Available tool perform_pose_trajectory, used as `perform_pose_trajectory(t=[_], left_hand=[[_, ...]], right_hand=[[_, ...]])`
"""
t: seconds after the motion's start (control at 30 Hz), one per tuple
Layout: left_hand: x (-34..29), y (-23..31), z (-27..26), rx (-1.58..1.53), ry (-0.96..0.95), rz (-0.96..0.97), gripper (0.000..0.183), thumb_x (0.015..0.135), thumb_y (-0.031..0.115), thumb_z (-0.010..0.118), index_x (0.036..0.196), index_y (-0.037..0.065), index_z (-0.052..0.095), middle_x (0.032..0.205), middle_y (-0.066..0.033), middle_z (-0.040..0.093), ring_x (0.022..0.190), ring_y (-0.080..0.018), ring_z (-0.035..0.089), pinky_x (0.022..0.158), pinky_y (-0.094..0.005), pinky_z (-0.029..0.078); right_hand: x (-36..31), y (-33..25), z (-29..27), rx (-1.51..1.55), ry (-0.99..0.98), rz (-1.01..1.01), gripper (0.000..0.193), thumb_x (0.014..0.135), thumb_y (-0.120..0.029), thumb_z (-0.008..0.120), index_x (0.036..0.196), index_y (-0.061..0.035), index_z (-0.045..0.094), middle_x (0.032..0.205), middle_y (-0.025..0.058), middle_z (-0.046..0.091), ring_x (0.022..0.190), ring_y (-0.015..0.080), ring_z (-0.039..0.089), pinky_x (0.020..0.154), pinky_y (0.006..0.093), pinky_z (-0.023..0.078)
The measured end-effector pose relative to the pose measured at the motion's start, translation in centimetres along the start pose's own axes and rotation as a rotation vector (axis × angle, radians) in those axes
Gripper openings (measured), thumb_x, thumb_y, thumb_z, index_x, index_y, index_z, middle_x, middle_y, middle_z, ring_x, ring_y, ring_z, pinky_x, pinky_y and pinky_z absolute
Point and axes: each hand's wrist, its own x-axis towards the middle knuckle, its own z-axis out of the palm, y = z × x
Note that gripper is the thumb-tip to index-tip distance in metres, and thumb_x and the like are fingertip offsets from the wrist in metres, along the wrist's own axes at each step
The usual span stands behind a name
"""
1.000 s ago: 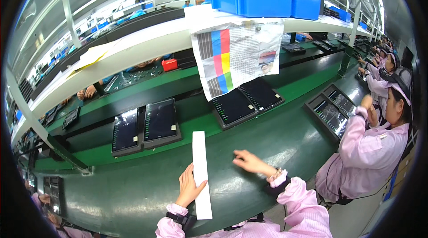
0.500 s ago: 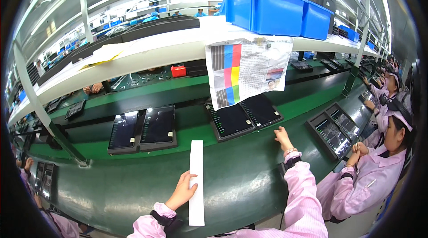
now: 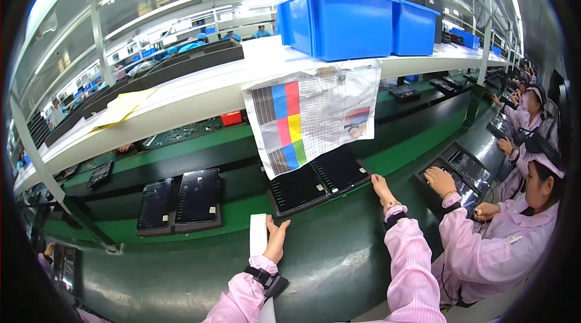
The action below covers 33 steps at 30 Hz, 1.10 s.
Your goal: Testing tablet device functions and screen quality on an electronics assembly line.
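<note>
A black tray [image 3: 304, 207] bears two dark-screened tablets, the left tablet [image 3: 296, 191] and the right tablet [image 3: 340, 169], each with a small pale label. My right hand [image 3: 384, 192] has its fingers drawn together at the tray's right corner. Below the tray's left end, my left hand [image 3: 276, 241] points upward with its thumb spread away and nothing visible in its grasp. A long white strip [image 3: 258, 233] lies beside that hand on the green bench, partly hidden beneath my left wrist and forearm.
To the left rests another tray [image 3: 200, 226] with two tablets. A printed sheet [image 3: 315, 111] hangs from the white shelf [image 3: 200, 104], over part of my tray. Blue bins [image 3: 351, 23] stand above. At right, a co-worker's hand [image 3: 440, 181] reaches over another tray [image 3: 460, 169].
My left hand has left the white strip's middle and moved up toward the tray. My right hand has come to the tray's corner. The co-worker's hand has reached out over their tray.
</note>
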Motion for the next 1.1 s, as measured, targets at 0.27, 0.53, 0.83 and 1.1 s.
perform_pose_trajectory(t=[0.27,0.53,0.83,1.1], left_hand=[[1.4,2.6,-1.4,-0.143,-0.050,-0.081,0.082,0.084,0.016,0.058,0.145,0.002,0.004,0.152,-0.0154,0.006,0.136,-0.0244,0.019,0.106,-0.0388,0.027],[-2.2,7.2,-3.2,-0.119,0.128,-0.087,0.088,0.073,0.020,0.059,0.146,0.010,0.011,0.146,-0.0051,0.024,0.119,-0.0184,0.037,0.085,-0.0310,0.037],[-11.8,1.6,-2.5,0.007,-0.054,-0.198,0.083,0.081,0.019,0.054,0.148,0.008,0.006,0.148,-0.0110,0.012,0.106,-0.0170,0.046,0.087,-0.0317,0.040],[-22.5,0.1,-6.2,-0.003,0.090,-0.278,0.090,0.075,0.025,0.067,0.143,0.002,0.012,0.136,-0.0154,0.016,0.125,-0.0247,0.026,0.088,-0.0310,0.046]], right_hand=[[0.9,-1.1,4.3,-0.244,0.311,-0.027,0.048,0.091,-0.040,0.050,0.119,-0.0017,0.057,0.117,0.0197,0.059,0.113,0.0335,0.053,0.097,0.0397,0.039],[-2.8,-5.2,3.3,-0.064,0.460,-0.184,0.035,0.089,-0.033,0.057,0.086,0.0013,0.064,0.084,0.0211,0.066,0.083,0.0373,0.063,0.075,0.0423,0.048],[-12.5,0.5,-3.6,-0.222,0.441,-0.103,0.041,0.095,-0.032,0.045,0.082,0.0039,0.060,0.082,0.0255,0.062,0.081,0.0424,0.060,0.071,0.0456,0.045],[-25.8,2.9,-4.5,-0.239,0.333,-0.041,0.041,0.096,-0.027,0.044,0.076,0.0053,0.059,0.072,0.0228,0.062,0.069,0.0377,0.060,0.064,0.0422,0.044]])
